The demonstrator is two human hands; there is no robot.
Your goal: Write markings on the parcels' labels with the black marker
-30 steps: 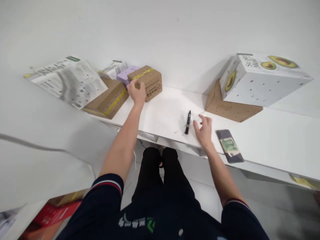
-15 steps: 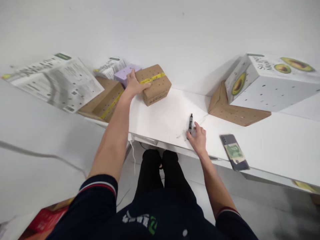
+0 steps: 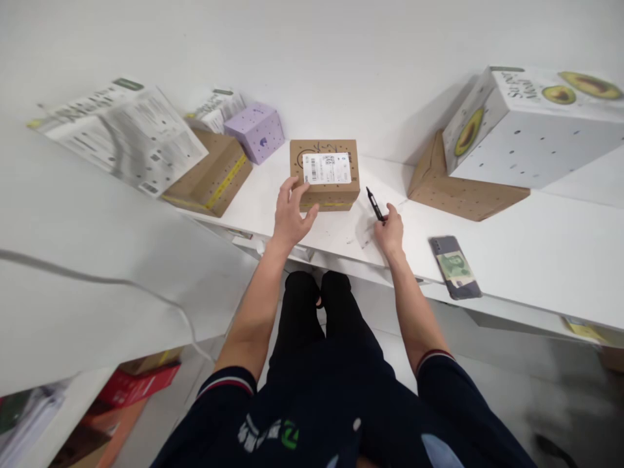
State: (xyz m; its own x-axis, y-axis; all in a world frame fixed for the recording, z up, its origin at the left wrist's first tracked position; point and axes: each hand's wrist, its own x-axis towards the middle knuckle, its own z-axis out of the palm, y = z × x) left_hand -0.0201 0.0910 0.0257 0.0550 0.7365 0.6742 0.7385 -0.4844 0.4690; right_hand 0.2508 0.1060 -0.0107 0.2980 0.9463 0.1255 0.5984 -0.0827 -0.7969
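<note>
A small brown cardboard box (image 3: 324, 196) rests on the white table, its white shipping label (image 3: 327, 168) facing up and dark pen marks along its far edge. At its front left corner is my left hand (image 3: 291, 214), fingers spread; the fingertips overlap the box edge, and whether they touch it I cannot tell. To the right of the box, my right hand (image 3: 390, 233) has its fingers closed on the rear end of a black marker (image 3: 374, 203). The marker points away from me, tilted to the left, and its lower end is hidden by the fingers.
On the left stand a purple box (image 3: 256, 132), a taped brown box (image 3: 212, 175) and a white printed carton (image 3: 131, 140). A white avocado carton (image 3: 524, 146) leans on a brown box (image 3: 468, 198) at right. A phone with a banknote (image 3: 455, 268) lies near the front edge.
The small box has been turned, now showing its label instead of yellow tape, and stands farther right. My left hand came off its top toward me. My right hand has taken hold of the marker.
</note>
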